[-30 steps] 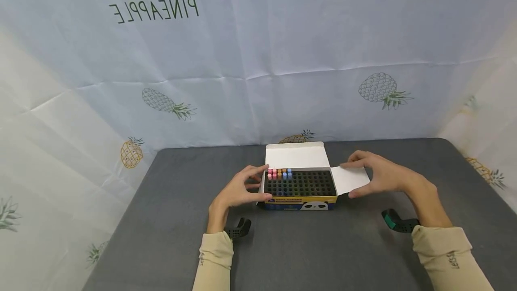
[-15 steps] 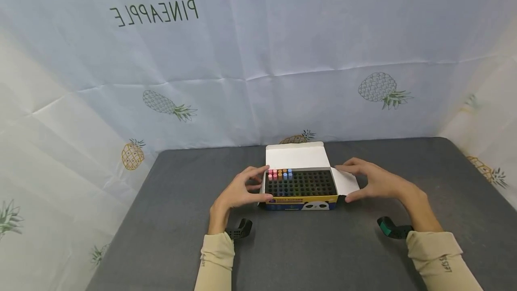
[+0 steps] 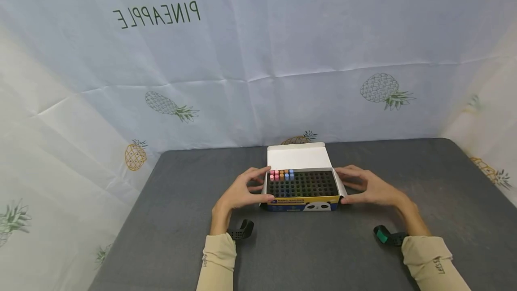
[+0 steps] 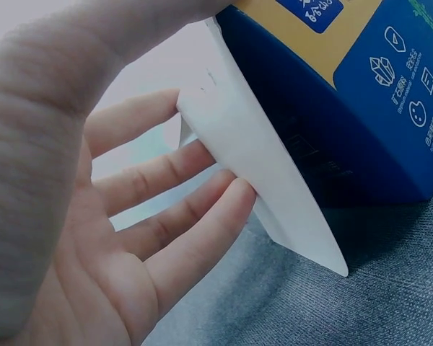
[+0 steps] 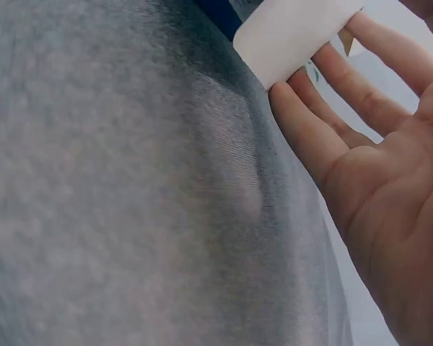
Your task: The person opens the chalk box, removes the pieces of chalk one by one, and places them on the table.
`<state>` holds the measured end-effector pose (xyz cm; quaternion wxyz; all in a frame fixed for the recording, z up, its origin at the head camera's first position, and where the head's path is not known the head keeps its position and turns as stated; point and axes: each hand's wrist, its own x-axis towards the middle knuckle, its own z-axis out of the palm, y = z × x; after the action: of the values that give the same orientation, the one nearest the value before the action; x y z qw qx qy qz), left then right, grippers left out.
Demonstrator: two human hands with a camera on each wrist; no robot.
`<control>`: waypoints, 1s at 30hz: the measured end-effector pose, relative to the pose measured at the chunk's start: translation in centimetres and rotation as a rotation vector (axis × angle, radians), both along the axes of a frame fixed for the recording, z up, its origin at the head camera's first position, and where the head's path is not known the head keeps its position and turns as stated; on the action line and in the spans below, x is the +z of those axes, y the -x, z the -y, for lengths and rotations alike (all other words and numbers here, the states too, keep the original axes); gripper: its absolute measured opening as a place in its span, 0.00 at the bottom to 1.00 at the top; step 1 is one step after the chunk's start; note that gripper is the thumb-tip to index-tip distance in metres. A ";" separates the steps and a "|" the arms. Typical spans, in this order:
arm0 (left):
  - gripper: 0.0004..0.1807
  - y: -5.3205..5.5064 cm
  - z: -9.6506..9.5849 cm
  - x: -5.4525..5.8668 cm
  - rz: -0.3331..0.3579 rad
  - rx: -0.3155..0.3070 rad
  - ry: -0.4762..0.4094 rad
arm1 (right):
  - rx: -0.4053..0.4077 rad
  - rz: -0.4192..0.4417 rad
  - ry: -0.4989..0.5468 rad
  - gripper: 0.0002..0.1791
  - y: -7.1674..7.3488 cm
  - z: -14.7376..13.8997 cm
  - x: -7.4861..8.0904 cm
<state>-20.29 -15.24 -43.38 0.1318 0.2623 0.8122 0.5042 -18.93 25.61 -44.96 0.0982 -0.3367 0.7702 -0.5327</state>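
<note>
A blue and yellow cardboard box (image 3: 300,205) with a panda face stands on the table, its white lid (image 3: 299,157) raised at the back. Inside, a black holder (image 3: 313,184) full of round holes carries several pink, orange and blue capped pens (image 3: 281,175) at its back left. My left hand (image 3: 241,191) spans the box's left end, fingertips against the white left flap (image 4: 256,158), which hangs outward. At the other end my right hand (image 3: 369,187) spans the right flap (image 3: 339,184); its extended fingers touch the flap's outer side in the right wrist view.
The box rests on a dark grey cloth-covered table (image 3: 307,250). A pale curtain (image 3: 242,48) printed with pineapples hangs along the table's back edge. Black wrist mounts (image 3: 241,231) sit under both forearms.
My right hand has moved left, toward the box, and the right flap has swung from lying outward to hanging steeply at the box's side. My left hand has stayed in place.
</note>
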 end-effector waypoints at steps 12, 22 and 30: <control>0.44 0.1 0.0 -0.2 -0.008 0.008 -0.006 | 0.025 0.074 0.041 0.46 -0.2 0.2 -0.6; 0.44 0.1 -0.1 -0.1 0.000 0.008 -0.011 | -0.141 0.008 -0.142 0.47 -1.3 0.5 1.1; 0.44 0.0 0.0 -0.1 0.001 0.010 -0.009 | -0.256 -0.095 -0.164 0.40 -1.4 2.3 3.5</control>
<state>-20.29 -15.27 -43.51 0.1286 0.2584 0.8112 0.5086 -17.52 23.35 -41.47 0.0201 -0.2515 0.8516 -0.4595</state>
